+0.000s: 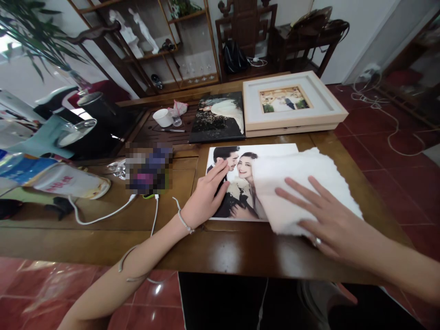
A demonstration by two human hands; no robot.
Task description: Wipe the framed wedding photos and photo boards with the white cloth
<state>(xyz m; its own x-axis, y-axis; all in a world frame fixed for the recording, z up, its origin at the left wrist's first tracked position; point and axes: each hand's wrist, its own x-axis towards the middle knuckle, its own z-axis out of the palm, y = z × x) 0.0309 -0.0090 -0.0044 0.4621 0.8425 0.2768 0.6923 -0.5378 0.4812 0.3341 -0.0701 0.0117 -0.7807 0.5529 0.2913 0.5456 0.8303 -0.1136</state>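
A large wedding photo print (237, 183) lies flat on the brown wooden table (165, 220). My left hand (206, 195) rests open on the print's left edge, fingers stretched out and pressing it down. A white cloth (295, 183) covers the print's right half. My right hand (326, 215) lies flat and open on top of the cloth, fingers spread, a ring showing on one finger.
A second dark photo print (218, 117) and a framed picture in a pale wooden frame (292, 103) lie further back. A white cup (162, 117), kettles (68, 133), a lying canister (65, 181) and white cables (103, 215) sit to the left. Shelves and chairs stand behind.
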